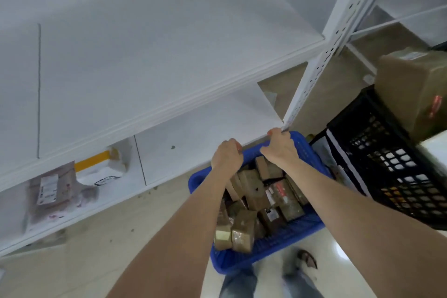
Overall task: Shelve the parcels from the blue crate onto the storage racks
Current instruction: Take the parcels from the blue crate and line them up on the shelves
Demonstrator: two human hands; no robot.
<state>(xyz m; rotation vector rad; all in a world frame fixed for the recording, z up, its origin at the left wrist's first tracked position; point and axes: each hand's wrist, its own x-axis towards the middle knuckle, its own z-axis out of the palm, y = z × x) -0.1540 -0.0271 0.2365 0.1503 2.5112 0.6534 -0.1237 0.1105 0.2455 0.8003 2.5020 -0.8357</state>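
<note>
The blue crate [285, 237] sits at lower centre of the frame, packed with brown taped parcels [243, 231]. The left hand [227, 156] and the right hand [280, 146] both grip its far rim, fingers curled over the edge. One parcel's white label with red print [278, 191] is too blurred to read. The white storage rack [145, 68] fills the upper left, its lowest shelf holding a labelled mailer [52, 191]. At the right, a large brown parcel [416, 89] rests on a black crate [387, 164].
</note>
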